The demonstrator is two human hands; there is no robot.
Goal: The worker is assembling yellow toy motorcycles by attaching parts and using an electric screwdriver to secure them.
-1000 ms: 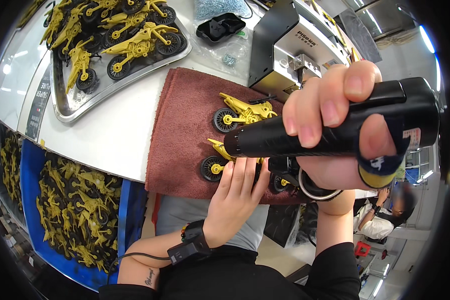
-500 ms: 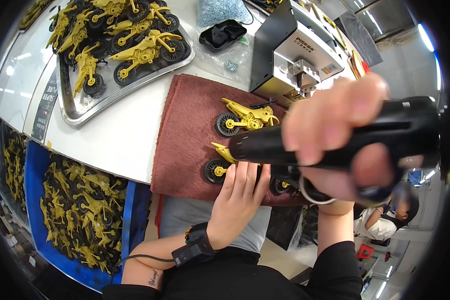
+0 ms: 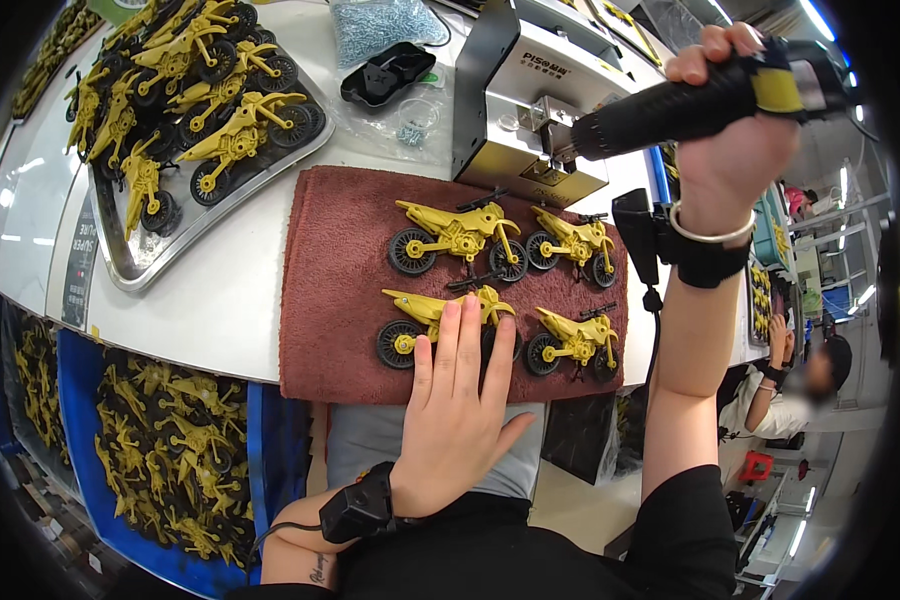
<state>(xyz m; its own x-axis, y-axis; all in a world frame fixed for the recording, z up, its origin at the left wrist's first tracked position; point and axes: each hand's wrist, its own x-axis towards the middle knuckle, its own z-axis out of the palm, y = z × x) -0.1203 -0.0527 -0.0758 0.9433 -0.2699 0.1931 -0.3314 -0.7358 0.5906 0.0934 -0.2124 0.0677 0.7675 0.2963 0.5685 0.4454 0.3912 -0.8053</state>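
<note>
The left hand (image 3: 457, 400) is pressing flat, fingers together, on the yellow plastic toy motorbike (image 3: 440, 325) to steady it on the maroon towel (image 3: 335, 290), while the right hand (image 3: 735, 120), fingers clamped, is holding the black electric screwdriver (image 3: 690, 100) aloft.

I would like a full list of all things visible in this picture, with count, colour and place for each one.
toy motorbikes: four, yellow with black wheels, in two rows on the cloth
cloth: one, dark red, on the table edge in front of the person
table: one, white
metal tray: one, silver, upper left, piled with more yellow motorbikes
blue bin: one, lower left below the table, full of yellow motorbikes
black dish: one, top centre
bag of screws: one, clear, top centre
metal machine: one, silver, behind the cloth
another person: one, seated at far right
left hand: flat on the near-left motorbike, black wrist device
right hand: raised, holding a black electric screwdriver
</note>
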